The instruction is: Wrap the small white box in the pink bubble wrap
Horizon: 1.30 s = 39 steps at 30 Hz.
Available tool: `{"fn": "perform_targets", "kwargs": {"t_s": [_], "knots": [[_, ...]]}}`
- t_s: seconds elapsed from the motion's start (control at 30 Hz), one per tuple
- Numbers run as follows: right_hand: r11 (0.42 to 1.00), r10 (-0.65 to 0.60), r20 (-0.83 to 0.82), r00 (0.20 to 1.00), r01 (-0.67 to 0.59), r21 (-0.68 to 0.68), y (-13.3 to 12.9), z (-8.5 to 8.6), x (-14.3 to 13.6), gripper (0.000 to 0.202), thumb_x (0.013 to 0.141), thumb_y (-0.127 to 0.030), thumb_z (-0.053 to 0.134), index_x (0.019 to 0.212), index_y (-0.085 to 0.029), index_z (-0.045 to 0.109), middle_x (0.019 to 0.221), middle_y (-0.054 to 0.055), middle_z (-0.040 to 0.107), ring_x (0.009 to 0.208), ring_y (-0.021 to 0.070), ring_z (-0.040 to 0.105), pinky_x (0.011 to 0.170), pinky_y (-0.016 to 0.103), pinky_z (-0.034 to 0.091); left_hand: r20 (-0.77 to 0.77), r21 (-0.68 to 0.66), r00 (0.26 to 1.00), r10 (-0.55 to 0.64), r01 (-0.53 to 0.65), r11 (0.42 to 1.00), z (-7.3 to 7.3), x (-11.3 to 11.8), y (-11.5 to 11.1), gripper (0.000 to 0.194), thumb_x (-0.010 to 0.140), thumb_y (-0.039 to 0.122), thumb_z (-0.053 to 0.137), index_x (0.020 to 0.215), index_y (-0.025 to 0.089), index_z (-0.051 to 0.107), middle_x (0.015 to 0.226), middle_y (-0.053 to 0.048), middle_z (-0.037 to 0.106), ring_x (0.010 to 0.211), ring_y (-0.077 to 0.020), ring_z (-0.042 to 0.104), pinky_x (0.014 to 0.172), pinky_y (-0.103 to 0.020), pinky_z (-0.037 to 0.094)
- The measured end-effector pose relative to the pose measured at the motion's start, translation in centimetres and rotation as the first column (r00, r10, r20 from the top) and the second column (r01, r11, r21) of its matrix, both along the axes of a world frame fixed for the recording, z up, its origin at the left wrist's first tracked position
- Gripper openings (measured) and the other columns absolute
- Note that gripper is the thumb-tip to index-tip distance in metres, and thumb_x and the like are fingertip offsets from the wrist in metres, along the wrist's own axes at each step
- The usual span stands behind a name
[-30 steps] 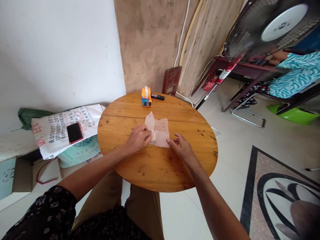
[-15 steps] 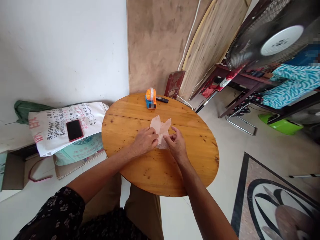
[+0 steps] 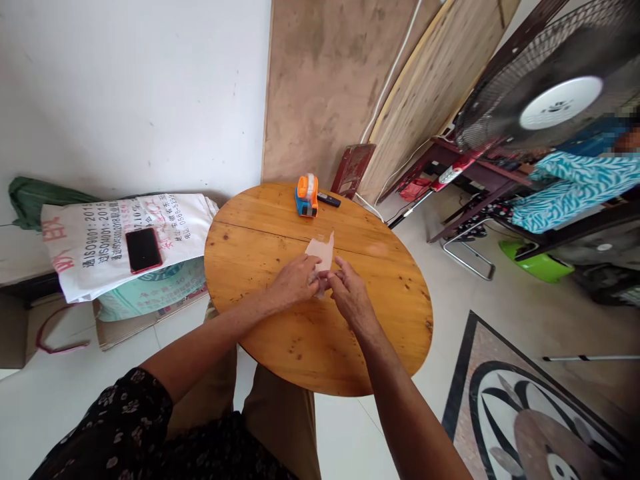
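A small piece of thin, pale pink paper stands up between my two hands over the round wooden table. My left hand is closed on the paper's lower left side. My right hand pinches its lower right part, fingertips close to those of the left. The paper's bottom is partly hidden behind the fingers. Beyond the hands, an orange and blue tape dispenser sits near the table's far edge. Beside it lies a black remote-like object.
To the left, a phone lies on a white printed sack. A standing fan is at the right, near a person in a blue patterned garment. A dark red chair back stands behind the table.
The paper has gone from spread with two upper flaps to a narrower, folded shape. My hands have come closer together at its lower end. The view has shifted slightly.
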State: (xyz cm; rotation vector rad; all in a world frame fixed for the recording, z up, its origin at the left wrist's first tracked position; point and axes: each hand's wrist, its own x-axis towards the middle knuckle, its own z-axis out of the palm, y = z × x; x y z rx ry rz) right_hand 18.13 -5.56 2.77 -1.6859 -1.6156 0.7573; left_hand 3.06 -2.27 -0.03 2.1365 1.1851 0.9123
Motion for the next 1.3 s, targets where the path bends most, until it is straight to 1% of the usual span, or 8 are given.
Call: {"fn": "perform_targets", "kwargs": {"t_s": [0.23, 0.37, 0.6, 0.77, 0.93, 1.1, 1.2, 1.3], "knots": [[0.995, 0.093, 0.108, 0.99, -0.095, 0.013, -0.8, 1.2, -0.2, 0.065, 0.08, -0.02, 0.046, 0.145, -0.016, 0.043, 0.11, 0.011, 0.075, 0.094, 0.0259, 0.07, 0.09, 0.043, 0.052, 0.099, -0.238, 0.992, 0.076, -0.051, 0.97, 1.2, -0.1, 0.4, 0.05, 0.077, 0.031, 0.066, 0.123, 0.013, 0.057, 0.1, -0.006, 0.067, 0.073, -0.015, 0.06, 0.072, -0.03, 0.051], [0.989, 0.149, 0.056, 0.987, -0.148, -0.022, -0.4, 1.3, 0.5, 0.068, 0.079, -0.016, 0.043, 0.146, -0.013, 0.039, 0.112, 0.012, 0.075, 0.097, 0.0244, 0.069, 0.094, 0.043, 0.051, 0.055, -0.222, 0.997, 0.055, -0.042, 0.974, 1.2, 0.3, 0.8, 0.05, 0.077, 0.037, 0.069, 0.12, 0.013, 0.06, 0.1, -0.006, 0.066, 0.076, -0.0157, 0.06, 0.075, -0.031, 0.05], [0.978, 0.207, -0.165, 0.964, -0.211, -0.005, 0.9, 0.2, 2.5, 0.06, 0.083, -0.024, 0.047, 0.141, -0.013, 0.042, 0.103, 0.012, 0.076, 0.082, 0.0186, 0.069, 0.082, 0.038, 0.054, 0.171, -0.141, 0.985, 0.004, 0.02, 0.99, -0.4, 0.0, 0.3, 0.056, 0.071, 0.015, 0.059, 0.126, 0.016, 0.058, 0.104, -0.005, 0.062, 0.07, -0.0111, 0.054, 0.07, -0.027, 0.05], [0.977, 0.133, 0.034, 0.991, -0.137, 0.164, 2.8, -1.3, 2.7, 0.04, 0.084, -0.029, 0.051, 0.12, -0.019, 0.064, 0.105, 0.01, 0.075, 0.092, 0.0205, 0.068, 0.088, 0.038, 0.053, 0.148, -0.063, 0.989, -0.013, 0.022, 0.998, -0.5, 0.1, -0.1, 0.048, 0.069, 0.012, 0.057, 0.117, 0.019, 0.066, 0.099, -0.004, 0.061, 0.079, -0.0151, 0.057, 0.079, -0.03, 0.051], [0.976, 0.151, 0.176, 0.973, -0.175, 0.131, 4.7, -2.4, 2.5, 0.028, 0.082, -0.024, 0.051, 0.096, -0.025, 0.074, 0.102, 0.005, 0.077, 0.1, 0.024, 0.068, 0.094, 0.041, 0.051, 0.105, 0.037, 0.994, -0.014, 0.01, 0.999, -1.5, 0.2, 0.1, 0.036, 0.073, 0.016, 0.057, 0.106, 0.019, 0.07, 0.101, -0.006, 0.059, 0.086, -0.0175, 0.059, 0.084, -0.032, 0.053], [0.988, -0.012, 0.014, 1.0, 0.01, 0.155, 5.7, -2.3, 4.0, 0.029, 0.08, -0.033, 0.053, 0.097, -0.019, 0.071, 0.097, 0.008, 0.075, 0.083, 0.0208, 0.068, 0.077, 0.035, 0.055, 0.062, 0.082, 0.998, -0.001, -0.004, 0.997, -1.7, 0.3, -0.1, 0.034, 0.075, 0.018, 0.057, 0.107, 0.018, 0.069, 0.108, -0.008, 0.06, 0.087, -0.0184, 0.062, 0.084, -0.033, 0.054], [0.991, -0.134, -0.089, 0.987, 0.131, -0.043, 6.2, -1.8, 4.8, 0.036, 0.075, -0.038, 0.063, 0.103, -0.016, 0.066, 0.091, 0.009, 0.073, 0.065, 0.0175, 0.065, 0.051, 0.027, 0.049, 0.023, 0.102, 1.0, 0.013, -0.016, 0.995, -1.4, 0.2, -0.3, 0.032, 0.075, 0.019, 0.058, 0.105, 0.017, 0.069, 0.125, -0.011, 0.059, 0.087, -0.0193, 0.065, 0.082, -0.035, 0.056], [0.965, -0.164, -0.207, 0.964, 0.113, -0.238, 6.9, -1.2, 4.6, 0.036, 0.071, -0.04, 0.07, 0.096, -0.016, 0.063, 0.085, 0.009, 0.071, 0.053, 0.014, 0.06, 0.037, 0.021, 0.036, -0.008, 0.154, 1.0, 0.023, -0.022, 0.988, -1.2, 0.2, -0.3, 0.028, 0.075, 0.019, 0.059, 0.101, 0.018, 0.07, 0.143, -0.012, 0.051, 0.098, -0.0231, 0.067, 0.087, -0.038, 0.056]]}}
